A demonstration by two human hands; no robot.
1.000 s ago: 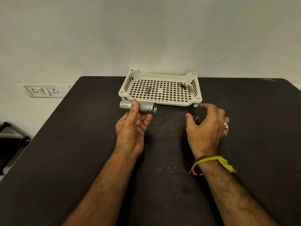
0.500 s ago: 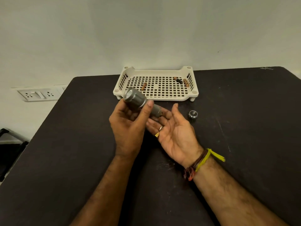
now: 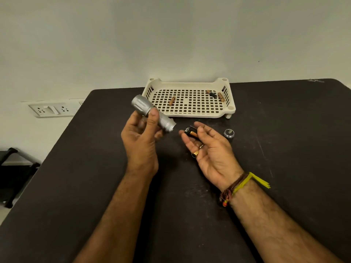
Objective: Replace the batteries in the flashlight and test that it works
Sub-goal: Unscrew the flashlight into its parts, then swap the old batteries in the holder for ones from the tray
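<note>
My left hand (image 3: 141, 138) grips a silver flashlight (image 3: 152, 114), tilted with its open tail end pointing down and to the right. My right hand (image 3: 209, 149) lies palm up beside it, and a black battery holder with copper-coloured batteries (image 3: 190, 131) rests on its fingers. The flashlight's round tail cap (image 3: 228, 133) stands on the black table (image 3: 284, 168), just right of my right hand. Loose batteries lie in the cream basket (image 3: 190, 112): one (image 3: 171, 100) at the left and others (image 3: 214, 94) at the right end.
The perforated cream basket stands at the table's far edge against a pale wall. A wall socket plate (image 3: 53, 110) sits left of the table. A dark object (image 3: 13, 173) stands on the floor at the left.
The battery holder has come out of the flashlight's tail onto my right fingers. My left hand has lifted and tilted the flashlight; a second ago it lay level near the basket.
</note>
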